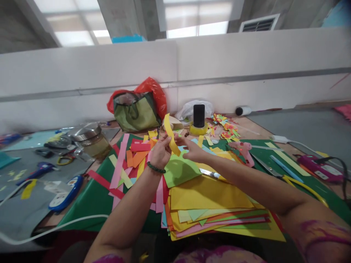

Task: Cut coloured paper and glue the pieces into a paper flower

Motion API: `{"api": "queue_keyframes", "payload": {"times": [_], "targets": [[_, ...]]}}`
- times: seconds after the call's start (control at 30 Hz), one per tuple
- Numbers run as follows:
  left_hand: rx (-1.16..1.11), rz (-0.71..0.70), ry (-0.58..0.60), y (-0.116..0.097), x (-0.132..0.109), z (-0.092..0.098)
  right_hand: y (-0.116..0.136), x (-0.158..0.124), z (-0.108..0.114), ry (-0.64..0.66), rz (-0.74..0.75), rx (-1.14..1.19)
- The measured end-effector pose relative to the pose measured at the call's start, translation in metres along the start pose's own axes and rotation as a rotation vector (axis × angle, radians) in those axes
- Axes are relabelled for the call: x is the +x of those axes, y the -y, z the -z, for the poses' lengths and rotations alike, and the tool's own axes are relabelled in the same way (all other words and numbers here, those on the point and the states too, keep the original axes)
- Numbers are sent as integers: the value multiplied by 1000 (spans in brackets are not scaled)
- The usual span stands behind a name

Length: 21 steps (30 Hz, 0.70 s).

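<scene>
Both of my hands meet above the middle of the table and pinch a yellow paper strip [170,133] that curls upward between them. My left hand [161,151], with a dark bead bracelet at the wrist, grips the strip's lower part. My right hand [189,148] holds it from the right side. Below them lie a light green sheet [179,170], a stack of coloured paper [216,210] topped by a yellow sheet, and several loose coloured strips [131,159] on a green cutting mat [90,199].
A pink glue gun [242,149] and finished paper flowers [226,129] lie at the right. A tape roll with a black cylinder [199,120], a red bag [138,106], a glass jar [91,140], a power strip [63,195] and white cables surround the mat. A white partition stands behind.
</scene>
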<state>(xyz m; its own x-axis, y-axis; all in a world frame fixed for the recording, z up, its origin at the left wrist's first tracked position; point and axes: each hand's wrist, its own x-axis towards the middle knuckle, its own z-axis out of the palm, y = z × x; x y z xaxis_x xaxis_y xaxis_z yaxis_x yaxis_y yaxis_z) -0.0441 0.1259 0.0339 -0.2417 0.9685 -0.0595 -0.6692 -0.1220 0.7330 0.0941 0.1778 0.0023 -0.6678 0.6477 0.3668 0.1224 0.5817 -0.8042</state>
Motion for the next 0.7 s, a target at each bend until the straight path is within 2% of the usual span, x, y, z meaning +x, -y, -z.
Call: {"api": "queue_keyframes", "payload": {"times": [0.03,0.1,0.2,0.33,0.43,0.53,0.63,0.7], "targets": [[-4,2,-13,-3,1,1,-1,3,-4,79,-29,60],[-20,-16,-59,-12,3,3,-4,8,-14,154,-94,136],[-43,-116,-119,-32,7,10,-8,13,-32,144,-170,172],[-83,-283,-181,-64,11,24,-5,12,-55,153,-157,195],[-132,-409,-245,-82,12,35,7,11,-63,156,-116,219],[-160,-466,-275,-94,13,45,27,16,-55,16,40,181],[-123,-551,-283,-103,15,56,52,22,-42,-178,373,76],[-35,-636,-294,-108,20,66,70,16,-40,-161,608,-18]]}}
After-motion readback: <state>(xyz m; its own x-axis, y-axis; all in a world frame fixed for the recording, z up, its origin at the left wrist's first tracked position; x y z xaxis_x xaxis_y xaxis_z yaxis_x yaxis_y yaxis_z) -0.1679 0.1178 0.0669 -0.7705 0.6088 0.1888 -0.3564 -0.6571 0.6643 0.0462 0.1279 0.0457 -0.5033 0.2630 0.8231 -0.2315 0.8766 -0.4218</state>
